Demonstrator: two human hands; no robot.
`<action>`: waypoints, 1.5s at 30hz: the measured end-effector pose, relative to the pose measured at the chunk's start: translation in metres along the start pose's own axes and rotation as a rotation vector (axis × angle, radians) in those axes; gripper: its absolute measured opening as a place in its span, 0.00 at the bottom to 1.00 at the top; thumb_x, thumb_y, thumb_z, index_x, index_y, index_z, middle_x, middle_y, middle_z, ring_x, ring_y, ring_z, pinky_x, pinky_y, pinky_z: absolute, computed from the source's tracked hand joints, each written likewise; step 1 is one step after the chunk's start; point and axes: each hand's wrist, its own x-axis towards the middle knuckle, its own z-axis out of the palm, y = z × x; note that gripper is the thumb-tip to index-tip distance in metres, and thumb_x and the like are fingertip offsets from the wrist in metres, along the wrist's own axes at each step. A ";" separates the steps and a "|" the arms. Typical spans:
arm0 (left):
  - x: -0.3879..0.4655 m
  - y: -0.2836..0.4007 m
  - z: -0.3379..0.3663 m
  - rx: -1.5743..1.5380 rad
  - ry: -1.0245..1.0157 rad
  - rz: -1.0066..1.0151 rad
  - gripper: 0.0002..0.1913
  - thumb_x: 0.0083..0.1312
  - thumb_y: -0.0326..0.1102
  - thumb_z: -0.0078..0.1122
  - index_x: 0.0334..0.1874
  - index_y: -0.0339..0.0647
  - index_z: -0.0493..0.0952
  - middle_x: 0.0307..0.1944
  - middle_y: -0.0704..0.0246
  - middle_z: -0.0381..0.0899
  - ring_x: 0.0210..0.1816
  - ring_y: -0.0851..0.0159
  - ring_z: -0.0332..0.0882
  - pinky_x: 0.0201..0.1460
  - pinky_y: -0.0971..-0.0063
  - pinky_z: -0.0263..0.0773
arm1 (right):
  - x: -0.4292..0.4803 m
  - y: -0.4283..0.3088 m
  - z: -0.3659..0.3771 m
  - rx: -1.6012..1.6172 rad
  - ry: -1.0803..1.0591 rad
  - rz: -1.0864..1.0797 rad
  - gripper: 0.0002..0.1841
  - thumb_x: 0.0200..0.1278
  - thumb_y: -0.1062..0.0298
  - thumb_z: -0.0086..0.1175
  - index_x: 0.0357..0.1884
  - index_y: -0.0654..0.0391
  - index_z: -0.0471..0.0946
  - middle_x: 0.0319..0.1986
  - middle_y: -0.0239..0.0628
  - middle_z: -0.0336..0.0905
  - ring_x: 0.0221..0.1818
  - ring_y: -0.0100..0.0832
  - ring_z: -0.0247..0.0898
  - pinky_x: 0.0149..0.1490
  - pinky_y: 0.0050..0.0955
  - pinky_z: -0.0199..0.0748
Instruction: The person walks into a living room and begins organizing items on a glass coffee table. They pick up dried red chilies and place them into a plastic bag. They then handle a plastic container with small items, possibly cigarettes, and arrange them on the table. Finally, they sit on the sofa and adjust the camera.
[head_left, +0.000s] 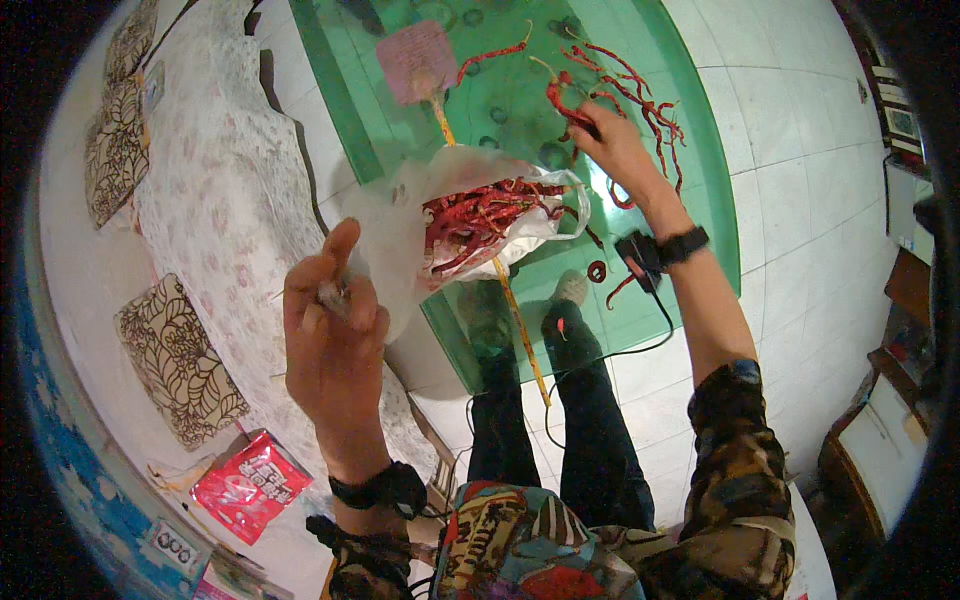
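My left hand (334, 352) grips the bunched edge of a translucent plastic bag (390, 232) and draws it to the left. Dried red chilli peppers (484, 214) fill the bag's open mouth, which rests on a green glass table (352, 127). Beyond the bag, on the right, my right hand (619, 150) is closed around a red chilli (555, 96) whose pale stem points away from me. More long chillies (649, 94) lie scattered just past that hand. One single chilli (495, 54) lies farther left. My right fingertips are partly hidden.
A pink fly swatter (416, 64) lies on the table, its yellow handle (517, 322) passing beneath the bag. Chilli bits (596, 271) are near the table's front edge. A black cable (664, 319) hangs from my right wrist. At left are a covered sofa (217, 187) and a red packet (251, 486).
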 end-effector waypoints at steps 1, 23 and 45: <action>0.001 -0.001 -0.001 0.023 0.023 0.003 0.20 0.62 0.34 0.51 0.55 0.36 0.65 0.63 0.51 0.55 0.29 0.75 0.59 0.27 0.87 0.59 | -0.012 -0.014 -0.013 -0.001 0.018 -0.035 0.10 0.54 0.65 0.53 0.36 0.59 0.70 0.30 0.46 0.73 0.34 0.49 0.70 0.36 0.41 0.68; -0.011 0.004 -0.017 0.129 -0.024 -0.050 0.15 0.59 0.30 0.45 0.50 0.39 0.70 0.59 0.56 0.63 0.26 0.77 0.63 0.26 0.87 0.59 | -0.020 -0.167 0.058 -0.064 -0.429 -0.342 0.11 0.52 0.68 0.49 0.38 0.58 0.75 0.34 0.47 0.76 0.37 0.46 0.73 0.41 0.40 0.70; 0.009 -0.007 -0.029 -0.162 -0.002 0.069 0.21 0.58 0.31 0.43 0.56 0.36 0.61 0.65 0.53 0.51 0.30 0.67 0.58 0.24 0.79 0.62 | 0.145 0.004 0.083 -0.530 0.017 -0.095 0.10 0.53 0.69 0.47 0.39 0.56 0.69 0.35 0.43 0.74 0.37 0.46 0.72 0.39 0.44 0.69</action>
